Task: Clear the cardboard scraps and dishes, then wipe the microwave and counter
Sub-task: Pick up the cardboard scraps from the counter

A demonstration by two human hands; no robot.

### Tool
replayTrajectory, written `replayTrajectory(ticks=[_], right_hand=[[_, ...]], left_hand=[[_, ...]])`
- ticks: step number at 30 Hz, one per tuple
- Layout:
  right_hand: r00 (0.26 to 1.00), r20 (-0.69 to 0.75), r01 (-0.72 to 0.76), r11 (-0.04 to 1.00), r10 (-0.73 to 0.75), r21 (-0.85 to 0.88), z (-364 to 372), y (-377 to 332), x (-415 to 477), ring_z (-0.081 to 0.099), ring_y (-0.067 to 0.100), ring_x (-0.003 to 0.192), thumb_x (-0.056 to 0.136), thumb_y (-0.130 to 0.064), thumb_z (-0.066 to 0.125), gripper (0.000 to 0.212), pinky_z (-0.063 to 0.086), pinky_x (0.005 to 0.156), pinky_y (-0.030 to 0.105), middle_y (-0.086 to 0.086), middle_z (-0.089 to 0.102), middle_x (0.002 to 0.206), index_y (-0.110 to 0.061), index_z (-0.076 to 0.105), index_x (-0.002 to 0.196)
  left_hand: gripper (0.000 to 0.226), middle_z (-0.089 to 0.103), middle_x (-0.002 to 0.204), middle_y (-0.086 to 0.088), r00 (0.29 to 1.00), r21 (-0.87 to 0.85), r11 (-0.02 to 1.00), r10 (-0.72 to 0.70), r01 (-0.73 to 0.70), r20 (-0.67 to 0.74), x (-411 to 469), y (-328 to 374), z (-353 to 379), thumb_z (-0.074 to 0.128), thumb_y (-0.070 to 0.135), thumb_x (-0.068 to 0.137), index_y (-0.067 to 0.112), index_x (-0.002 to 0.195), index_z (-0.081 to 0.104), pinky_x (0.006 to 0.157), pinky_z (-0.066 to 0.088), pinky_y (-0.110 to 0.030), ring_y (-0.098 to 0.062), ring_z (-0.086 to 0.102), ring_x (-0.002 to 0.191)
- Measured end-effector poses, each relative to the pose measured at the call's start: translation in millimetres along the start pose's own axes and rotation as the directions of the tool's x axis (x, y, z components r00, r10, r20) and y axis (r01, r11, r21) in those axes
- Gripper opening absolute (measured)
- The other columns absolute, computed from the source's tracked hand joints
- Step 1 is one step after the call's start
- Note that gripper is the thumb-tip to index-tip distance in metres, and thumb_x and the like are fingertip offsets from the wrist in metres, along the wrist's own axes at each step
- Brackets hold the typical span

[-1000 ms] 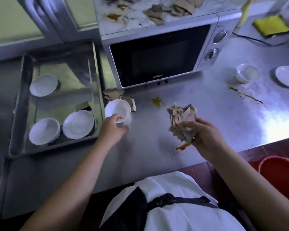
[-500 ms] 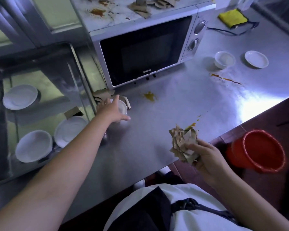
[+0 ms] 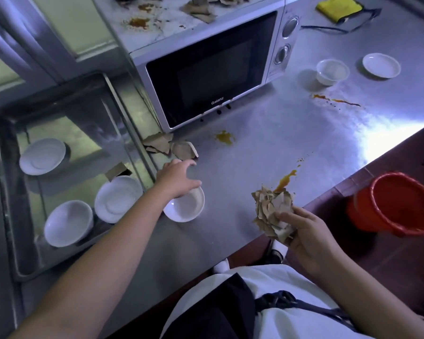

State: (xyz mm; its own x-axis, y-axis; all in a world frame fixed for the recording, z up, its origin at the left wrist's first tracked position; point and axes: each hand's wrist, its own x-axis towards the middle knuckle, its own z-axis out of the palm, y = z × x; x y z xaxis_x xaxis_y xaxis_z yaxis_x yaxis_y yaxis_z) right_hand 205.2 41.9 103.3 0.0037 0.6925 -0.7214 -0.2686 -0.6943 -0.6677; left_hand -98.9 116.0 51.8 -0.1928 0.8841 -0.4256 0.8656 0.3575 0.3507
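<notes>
My right hand grips a bundle of brown cardboard scraps over the counter's front edge. My left hand hovers with spread fingers above the far rim of a white bowl on the steel counter. Just beyond its fingertips lie loose cardboard scraps by the microwave's front left corner. More scraps and orange stains cover the top of the silver microwave. A small bowl and a saucer stand to the microwave's right.
A metal tray on the left holds a saucer, a plate, a bowl and one scrap. Orange spills mark the counter. A yellow cloth lies far back. A red bucket stands on the floor, right.
The white bowl has come from beside the scraps toward the counter's front. My left hand has let it go and opened above it. My right hand still holds the bundle.
</notes>
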Motion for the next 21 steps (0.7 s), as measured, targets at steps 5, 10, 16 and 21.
replayTrajectory(ticks=[5, 10, 16, 21], right_hand=[[0.999, -0.042, -0.001, 1.0, 0.002, 0.019, -14, 1, -3, 0.061, 0.046, 0.106, 0.087, 0.006, 0.06, 0.027, 0.047, 0.096, 0.051, 0.033, 0.066, 0.117, 0.009, 0.065, 0.113], [0.997, -0.068, 0.029, 0.999, -0.026, 0.041, -29, 5, -10, 0.071, 0.029, 0.074, 0.083, 0.005, 0.064, 0.023, 0.044, 0.068, 0.034, 0.021, 0.072, 0.091, 0.006, 0.068, 0.106], [0.995, -0.082, 0.066, 0.997, -0.062, 0.043, -39, 5, -12, 0.074, 0.027, 0.073, 0.072, 0.0, 0.069, 0.029, 0.061, 0.059, 0.033, 0.019, 0.075, 0.091, 0.001, 0.072, 0.101], [0.995, -0.058, 0.079, 0.995, -0.075, 0.065, -31, 0, -10, 0.074, 0.025, 0.067, 0.082, 0.006, 0.064, 0.017, 0.055, 0.049, 0.026, 0.017, 0.075, 0.084, 0.002, 0.072, 0.096]], left_hand=[[0.06, 0.038, 0.143, -0.009, 0.999, 0.067, 0.997, -0.036, 0.037, -0.017, 45, 5, -1, 0.064, 0.017, 0.08, 0.023, 0.137, 0.046, 0.1, 0.045, -0.041, -0.032, 0.044, 0.128], [0.071, 0.025, 0.152, -0.01, 0.996, 0.188, 0.982, 0.035, -0.02, -0.078, 86, 14, 10, 0.064, 0.014, 0.083, 0.026, 0.147, 0.037, 0.11, 0.036, -0.046, -0.038, 0.03, 0.137], [0.034, 0.052, 0.131, -0.013, 0.986, 0.288, 0.958, 0.047, 0.001, -0.16, 101, 18, 24, 0.048, 0.013, 0.092, 0.019, 0.125, 0.057, 0.1, 0.043, -0.044, -0.038, 0.052, 0.122], [0.036, 0.053, 0.122, -0.013, 0.967, 0.114, 0.987, 0.132, -0.109, -0.219, 91, 6, 29, 0.044, 0.0, 0.091, 0.014, 0.119, 0.062, 0.082, 0.043, -0.036, -0.037, 0.057, 0.105]])
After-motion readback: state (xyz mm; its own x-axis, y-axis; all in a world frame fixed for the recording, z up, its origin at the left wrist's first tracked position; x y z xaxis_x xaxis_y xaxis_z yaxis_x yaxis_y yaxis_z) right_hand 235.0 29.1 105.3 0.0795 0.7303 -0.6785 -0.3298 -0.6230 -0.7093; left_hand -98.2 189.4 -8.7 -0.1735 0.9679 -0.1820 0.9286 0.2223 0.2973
